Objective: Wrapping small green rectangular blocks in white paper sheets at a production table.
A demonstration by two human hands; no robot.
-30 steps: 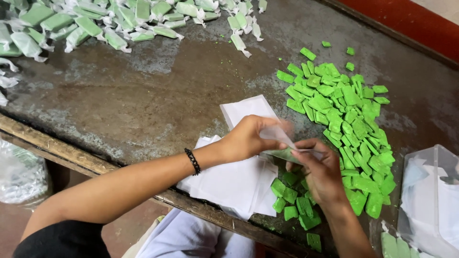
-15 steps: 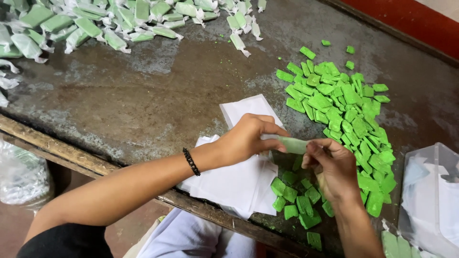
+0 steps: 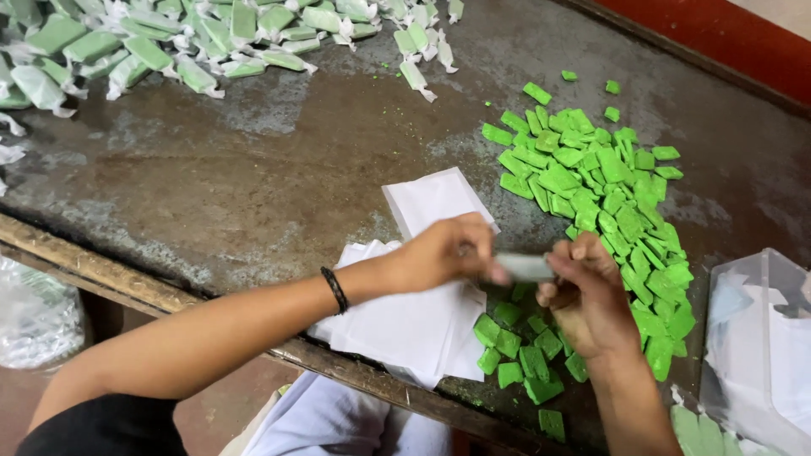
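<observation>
Both hands meet over the near edge of a worn, stained metal worktable (image 3: pixel 279 181). The left hand (image 3: pixel 443 252) and the right hand (image 3: pixel 587 291) each grip one end of a single pale green wrapped piece (image 3: pixel 524 267), held level between them just above the table; the left fingers are pressed together and pinch its left end, and the right fingers are curled and pinch its right end. The piece is blurred, so the state of its wrapper ends cannot be told. A dark band (image 3: pixel 335 290) sits on the left wrist. Directly under the hands lies a loose stack of white paper sheets (image 3: pixel 405 321), overhanging the table's front edge. To the right of the stack, and partly beneath the right hand, spreads a heap of bare bright green flat pieces (image 3: pixel 608 194), lying straight on the table surface and not in any holder. At the far left corner lies a second heap of wrapped pieces (image 3: pixel 160 42), pale green in white twisted wrappers, also loose on the table. One container is in view: a clear plastic box (image 3: pixel 760 338) at the right edge, well apart from the hands; it appears to hold white sheets, though its contents cannot be made out with certainty. A clear plastic bag (image 3: pixel 34 312) hangs below the table at left.
</observation>
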